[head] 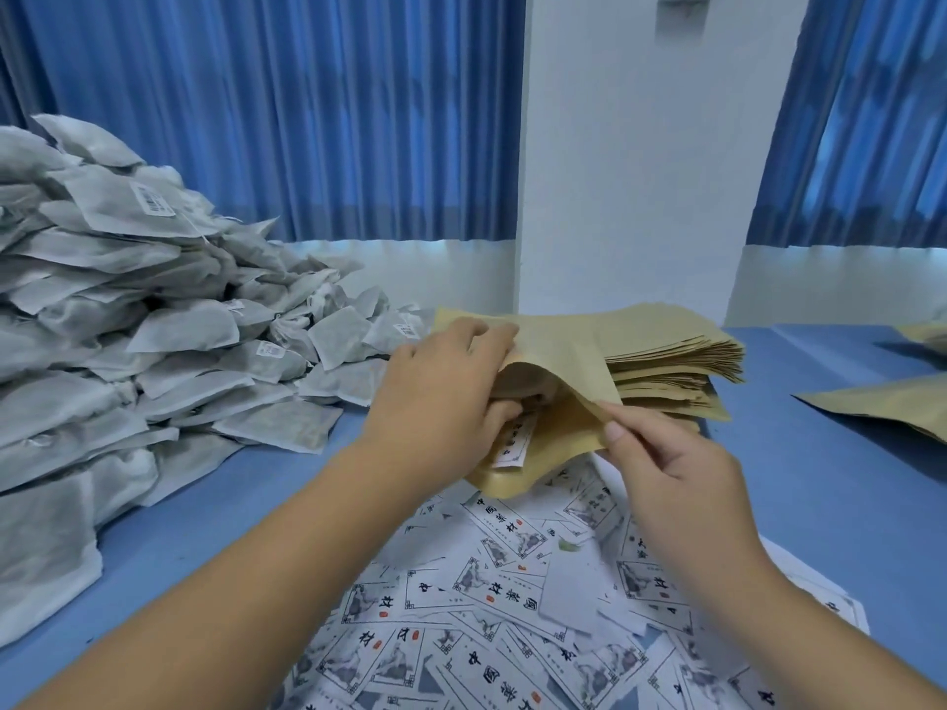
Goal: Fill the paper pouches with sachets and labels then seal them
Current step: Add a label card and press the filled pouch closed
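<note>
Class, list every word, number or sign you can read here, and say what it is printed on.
"中国茶": large characters on a loose label; its small print is unreadable.
Too small to read: the barcode sticker on a sachet.
Blurred: the held label in the left hand.
No print visible: the open pouch, the pouch stack.

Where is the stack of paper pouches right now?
In the head view, the stack of paper pouches sits centre-right on the blue table, just behind the open pouch and right of the sachet pile.
</note>
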`<control>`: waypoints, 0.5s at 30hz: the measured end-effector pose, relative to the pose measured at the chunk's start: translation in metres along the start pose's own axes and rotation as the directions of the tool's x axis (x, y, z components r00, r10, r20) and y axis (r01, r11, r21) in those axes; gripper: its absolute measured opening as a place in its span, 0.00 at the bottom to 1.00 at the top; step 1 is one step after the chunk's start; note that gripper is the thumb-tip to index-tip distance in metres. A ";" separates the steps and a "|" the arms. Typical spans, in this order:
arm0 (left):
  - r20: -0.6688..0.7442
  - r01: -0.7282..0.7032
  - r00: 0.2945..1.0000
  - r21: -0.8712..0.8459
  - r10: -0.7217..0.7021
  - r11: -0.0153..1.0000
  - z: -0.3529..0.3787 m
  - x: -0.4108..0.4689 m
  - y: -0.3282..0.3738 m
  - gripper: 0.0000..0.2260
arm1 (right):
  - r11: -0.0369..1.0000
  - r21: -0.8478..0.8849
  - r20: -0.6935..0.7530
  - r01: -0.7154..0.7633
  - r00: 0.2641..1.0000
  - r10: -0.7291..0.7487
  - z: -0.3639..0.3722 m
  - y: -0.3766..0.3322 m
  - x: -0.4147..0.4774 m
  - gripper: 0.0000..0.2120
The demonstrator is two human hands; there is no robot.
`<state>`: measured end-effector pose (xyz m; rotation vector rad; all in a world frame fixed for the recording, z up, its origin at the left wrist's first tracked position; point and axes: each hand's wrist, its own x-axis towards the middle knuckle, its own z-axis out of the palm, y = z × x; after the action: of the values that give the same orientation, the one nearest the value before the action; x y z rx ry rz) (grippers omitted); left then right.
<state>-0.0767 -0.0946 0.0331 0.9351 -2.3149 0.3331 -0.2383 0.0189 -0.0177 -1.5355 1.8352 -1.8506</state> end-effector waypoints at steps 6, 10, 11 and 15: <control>-0.086 0.086 0.993 0.026 -0.084 0.996 0.012 -0.019 0.023 0.49 | 0.997 0.064 -0.041 -0.040 0.998 0.043 -0.001 -0.004 -0.001 0.11; -0.104 0.168 0.982 0.071 -0.160 0.983 0.022 -0.028 0.029 0.51 | 0.991 0.110 -0.035 -0.081 0.996 0.085 -0.001 -0.005 0.000 0.11; -0.101 0.180 0.980 0.069 -0.173 0.981 0.024 -0.029 0.030 0.52 | 0.989 0.122 -0.037 -0.089 0.995 0.094 -0.001 -0.005 0.000 0.11; -0.070 0.180 0.983 0.113 -0.173 0.977 0.030 -0.030 0.031 0.57 | 0.981 0.153 -0.040 -0.119 0.991 0.126 0.000 -0.005 0.002 0.11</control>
<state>-0.0947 -0.0687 -0.0091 1.1647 -2.1584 0.4224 -0.2364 0.0191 -0.0127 -1.3080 1.7238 -1.9367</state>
